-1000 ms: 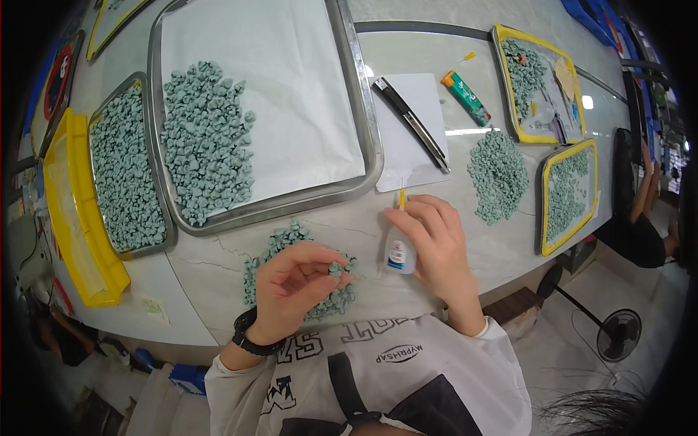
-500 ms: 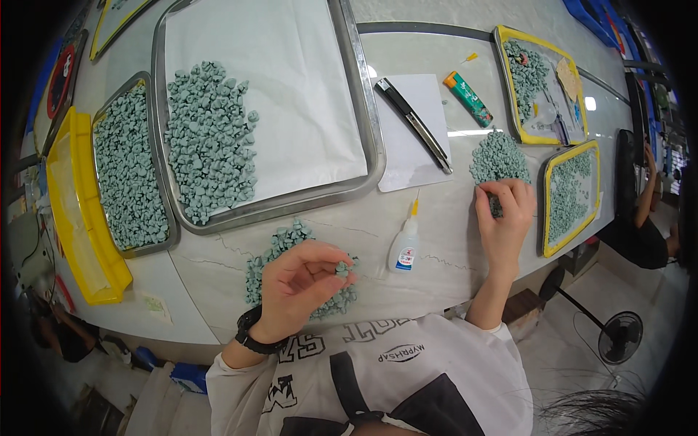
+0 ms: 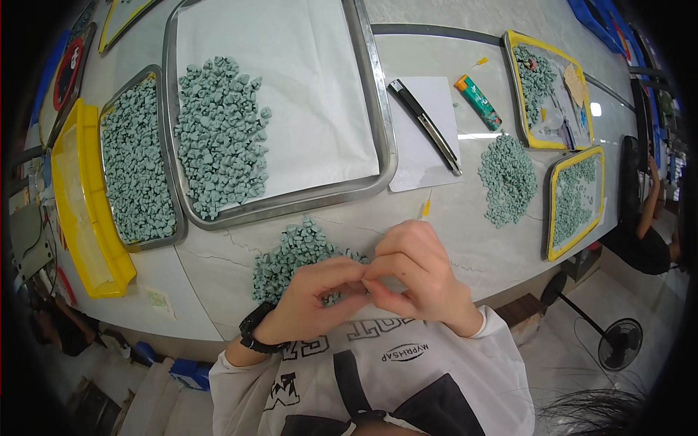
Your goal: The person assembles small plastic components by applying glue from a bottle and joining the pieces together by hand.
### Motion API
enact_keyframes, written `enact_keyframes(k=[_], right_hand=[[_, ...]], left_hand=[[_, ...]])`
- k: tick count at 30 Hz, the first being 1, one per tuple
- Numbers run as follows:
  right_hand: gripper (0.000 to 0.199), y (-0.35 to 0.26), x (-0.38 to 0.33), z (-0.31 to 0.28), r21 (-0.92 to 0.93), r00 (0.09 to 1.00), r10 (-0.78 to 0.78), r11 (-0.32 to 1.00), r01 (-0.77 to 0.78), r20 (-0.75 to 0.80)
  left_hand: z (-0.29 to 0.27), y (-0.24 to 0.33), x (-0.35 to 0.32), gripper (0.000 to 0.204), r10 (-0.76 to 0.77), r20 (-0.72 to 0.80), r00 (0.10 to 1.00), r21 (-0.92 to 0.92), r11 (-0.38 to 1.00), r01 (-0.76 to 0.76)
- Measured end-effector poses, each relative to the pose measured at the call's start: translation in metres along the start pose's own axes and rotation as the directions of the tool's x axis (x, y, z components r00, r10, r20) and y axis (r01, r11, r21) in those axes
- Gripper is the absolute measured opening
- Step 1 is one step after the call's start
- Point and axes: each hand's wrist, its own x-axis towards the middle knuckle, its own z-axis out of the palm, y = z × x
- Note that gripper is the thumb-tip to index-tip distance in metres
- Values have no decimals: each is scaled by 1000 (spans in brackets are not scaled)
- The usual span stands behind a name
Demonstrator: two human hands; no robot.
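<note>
My left hand (image 3: 320, 296), with a black watch on its wrist, pinches a small grey-green molded piece that the fingers now mostly cover. Against its fingertips, my right hand (image 3: 418, 276) is closed in a pinch; what it holds, if anything, is hidden. Both hands meet in front of my chest, over the table's near edge. Behind my left hand lies a loose pile of grey-green pieces (image 3: 297, 247). The yellow needle tip (image 3: 427, 209) of a small glue bottle pokes up beyond my right hand, which covers the bottle. Farther right is a heap of smaller grey-green pieces (image 3: 507, 182).
A paper-lined metal tray (image 3: 320, 109) holds more pieces; a smaller full tray (image 3: 138, 160) and a yellow bin (image 3: 83, 211) stand left. A utility knife (image 3: 425, 127) lies on white paper, beside a lighter (image 3: 478, 102). Two yellow-rimmed trays (image 3: 556, 142) (image 3: 600, 185) are at right.
My right hand has left the heap of smaller pieces and come left and nearer, meeting my left hand. It now covers the glue bottle's body. The view has shifted slightly.
</note>
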Motion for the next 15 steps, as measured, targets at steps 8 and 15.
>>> enact_keyframes(k=[8, 15], right_hand=[[26, 5, -5, 10, 6, 1000, 12, 1000, -12, 10], [12, -8, -11, 10, 261, 963, 270, 930, -259, -7]], left_hand=[[5, -6, -3, 36, -6, -58, 998, -24, 1000, 4], [7, -7, 0, 30, 88, -267, 960, -311, 935, -172]])
